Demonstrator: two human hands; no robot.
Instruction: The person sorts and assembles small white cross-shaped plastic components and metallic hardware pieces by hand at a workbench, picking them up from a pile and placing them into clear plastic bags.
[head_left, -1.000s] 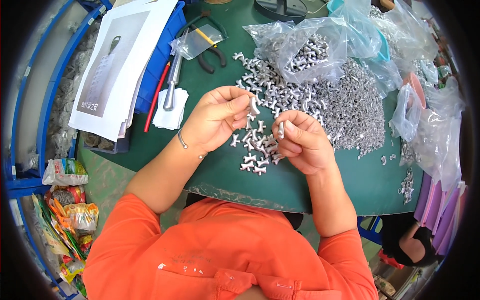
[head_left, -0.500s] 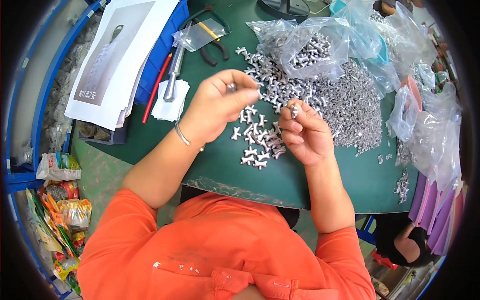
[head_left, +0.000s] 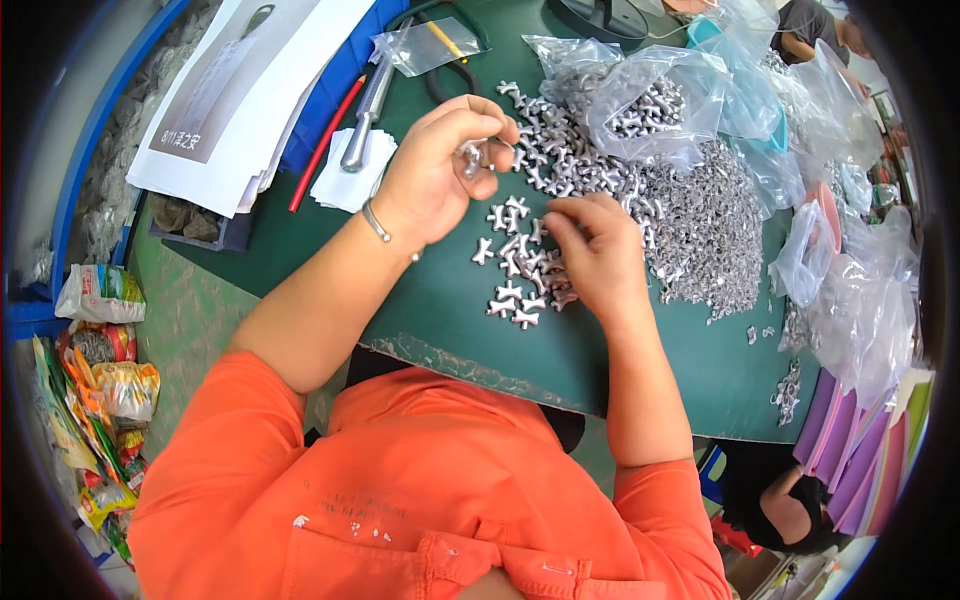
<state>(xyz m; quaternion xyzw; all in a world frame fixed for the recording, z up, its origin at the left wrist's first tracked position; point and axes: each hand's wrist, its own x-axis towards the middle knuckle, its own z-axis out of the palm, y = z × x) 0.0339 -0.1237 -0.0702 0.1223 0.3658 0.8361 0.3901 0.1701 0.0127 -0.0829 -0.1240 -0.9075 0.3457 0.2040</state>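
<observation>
Small silvery metal fittings, each a short cross-shaped piece, lie scattered on the green table mat directly in front of the person. One such fitting, the held fitting, is pinched between thumb and fingertips of the left hand, which is raised slightly above the mat with the fingers curled closed around the piece. A thin bracelet sits on that wrist. The right hand rests palm down on the mat, fingers drawn together, fingertips touching the loose fittings; whether it grips one cannot be determined, as the fingers hide what lies beneath them.

Beyond the hands, a larger heap of fittings spreads across the mat, touching a clear plastic bag that holds more of the same. Further clear bags are crowded along the right-hand edge of the table.

To the left of the left hand lie a folded white cloth, a metal tool handle resting on it, and a red pencil-like rod. A stack of printed white sheets sits at the far left on a blue tray. Coloured snack packets lie on the floor at left. The person wears an orange shirt.
</observation>
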